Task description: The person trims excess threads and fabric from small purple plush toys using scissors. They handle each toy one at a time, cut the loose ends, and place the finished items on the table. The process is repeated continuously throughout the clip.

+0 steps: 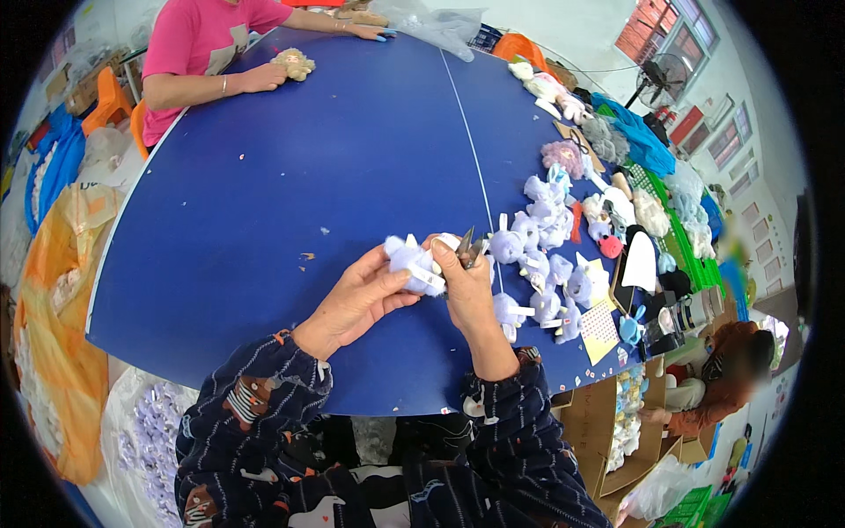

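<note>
A small lavender plush toy (405, 256) with pointed ears and a white tag is held over the near middle of the blue table (264, 211). My left hand (352, 304) is closed on its side, thumb across the front. My right hand (468, 295) touches the plush from the other side with its thumb and fingers. That same hand also grips a small pair of metal snips (468, 248), whose blades point up and away from the toy. Just right of my right hand lies a pile of similar lavender plush toys (544, 220), several with white tags.
A co-worker in a pink shirt (185, 44) holds a tan plush toy (296, 63) at the far left. Plush toys, a dotted yellow card (600, 331) and a green crate (673, 224) line the right side. A bag of lavender toys (150, 440) stands lower left; a cardboard box (591, 418) lower right.
</note>
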The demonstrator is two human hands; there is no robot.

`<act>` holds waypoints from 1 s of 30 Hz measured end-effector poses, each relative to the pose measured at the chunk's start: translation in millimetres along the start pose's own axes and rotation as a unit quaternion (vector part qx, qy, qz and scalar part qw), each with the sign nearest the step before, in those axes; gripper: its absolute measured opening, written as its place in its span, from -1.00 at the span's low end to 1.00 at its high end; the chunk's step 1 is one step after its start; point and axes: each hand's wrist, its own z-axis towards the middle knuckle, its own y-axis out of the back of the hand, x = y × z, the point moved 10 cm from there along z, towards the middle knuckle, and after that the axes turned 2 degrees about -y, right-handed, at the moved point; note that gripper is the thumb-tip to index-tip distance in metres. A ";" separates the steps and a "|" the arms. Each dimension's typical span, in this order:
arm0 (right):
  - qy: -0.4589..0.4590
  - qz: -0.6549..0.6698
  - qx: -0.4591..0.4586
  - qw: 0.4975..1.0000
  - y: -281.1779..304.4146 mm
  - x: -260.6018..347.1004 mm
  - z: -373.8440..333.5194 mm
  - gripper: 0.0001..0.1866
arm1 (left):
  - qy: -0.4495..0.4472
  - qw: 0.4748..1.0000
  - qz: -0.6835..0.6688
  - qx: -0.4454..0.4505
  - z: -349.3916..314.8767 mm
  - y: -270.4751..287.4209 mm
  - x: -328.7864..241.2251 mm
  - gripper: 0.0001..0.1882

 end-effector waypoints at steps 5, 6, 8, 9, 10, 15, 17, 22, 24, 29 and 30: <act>-0.009 0.041 -0.014 0.999 0.5 -4.1 -0.4 -0.68 | -0.040 0.999 0.016 -0.014 -2.5 4.1 -8.8 -0.58; -0.009 0.053 -0.020 0.998 3.0 0.4 -1.2 -0.67 | -0.049 0.998 0.015 -0.024 -3.2 5.9 -12.4 -0.58; 0.008 0.049 -0.037 0.998 10.1 12.4 -2.3 -0.65 | -0.067 0.997 0.012 -0.042 -2.2 6.6 -18.7 -0.58; 0.014 0.004 -0.042 0.999 13.9 15.6 -3.1 -0.65 | -0.070 0.996 0.012 -0.045 -1.6 7.7 -20.8 -0.58; 0.014 -0.047 -0.042 0.998 13.8 17.5 -4.8 -0.68 | -0.072 0.996 0.012 -0.049 -1.3 10.2 -21.0 -0.57; 0.102 -0.202 0.025 0.974 -11.3 27.2 -8.2 -0.78 | -0.093 0.992 0.055 -0.060 -4.0 13.2 -26.7 -0.58; 0.129 -0.253 0.021 0.959 -12.7 30.8 -9.6 -0.76 | -0.101 0.987 0.106 -0.066 -4.9 13.1 -26.9 -0.61; 0.037 -0.215 0.030 0.975 -4.4 17.4 -6.9 -0.78 | -0.068 0.994 0.060 -0.060 -1.9 13.6 -18.6 -0.67; -0.018 -0.151 0.061 0.987 -8.2 7.2 -7.2 -0.77 | -0.056 0.995 0.053 -0.063 -3.1 15.9 -16.7 -0.67; -0.093 0.076 0.127 0.985 -22.6 -13.0 -9.6 -0.77 | -0.025 0.998 0.006 -0.058 -1.4 21.5 -8.5 -0.67; -0.100 0.092 0.128 0.982 -23.0 -15.7 -9.6 -0.77 | -0.021 0.999 -0.006 -0.045 -0.9 20.2 -7.4 -0.67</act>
